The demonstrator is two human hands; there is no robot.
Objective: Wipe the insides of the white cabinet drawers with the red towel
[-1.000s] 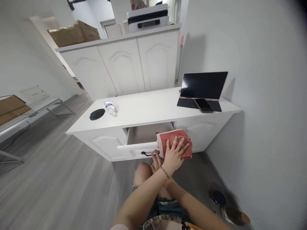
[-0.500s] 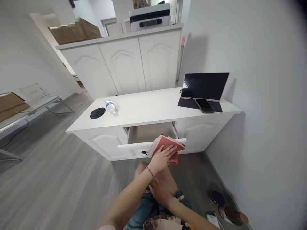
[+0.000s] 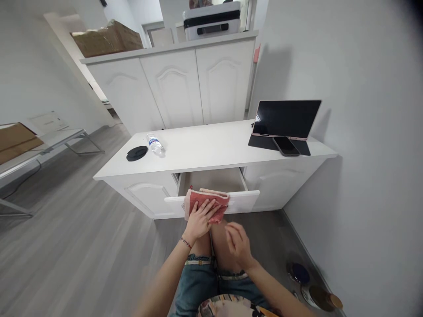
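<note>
My left hand (image 3: 199,220), with a beaded bracelet at the wrist, holds a folded red cloth (image 3: 216,200) with pale edges. Its fingers lie spread over the cloth, pressing it against the top and front of a pulled-out white drawer (image 3: 246,201). The cloth covers the middle of the drawer front, and the drawer's handle is hidden. To the right of the cloth, my right hand (image 3: 238,244) hovers above my leg. Its fingers are loosely bent and apart, and nothing shows in them.
On the white cabinet top (image 3: 205,149) are a plastic bottle (image 3: 155,145), a black round item (image 3: 137,153), a laptop-like screen (image 3: 286,118) and a phone (image 3: 286,146). A wall (image 3: 370,176) stands at right. Jars (image 3: 319,296) sit on the floor at lower right.
My left hand and the red cloth have moved left along the drawer front. My right hand has come out from beneath my left forearm and risen to the right.
</note>
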